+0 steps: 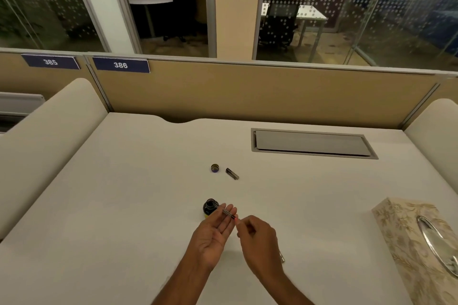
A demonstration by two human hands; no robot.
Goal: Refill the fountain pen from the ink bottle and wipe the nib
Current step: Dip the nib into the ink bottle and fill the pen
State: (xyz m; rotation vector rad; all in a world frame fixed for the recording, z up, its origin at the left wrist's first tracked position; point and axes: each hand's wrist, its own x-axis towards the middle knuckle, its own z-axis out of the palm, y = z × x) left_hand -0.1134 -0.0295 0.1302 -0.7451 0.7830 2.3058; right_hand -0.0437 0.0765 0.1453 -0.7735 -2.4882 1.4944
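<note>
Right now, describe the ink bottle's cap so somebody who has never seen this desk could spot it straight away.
Start at the grey hatch set into the white desk, then look toward the desk's middle, nearer the person. Two small things lie side by side there, beyond the open ink bottle. The bottle cap is the left one: short, round and dark with a gold rim, while its neighbour, a pen part, is a slim dark tube.

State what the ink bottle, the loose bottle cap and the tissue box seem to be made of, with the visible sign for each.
Ink bottle: probably dark glass, going by its glossy sheen. Bottle cap: likely plastic or metal with a gold-toned rim; too small to settle. Tissue box: seemingly card or fabric-covered, matte with a gold floral print, and a shiny metallic-looking oval opening.
</note>
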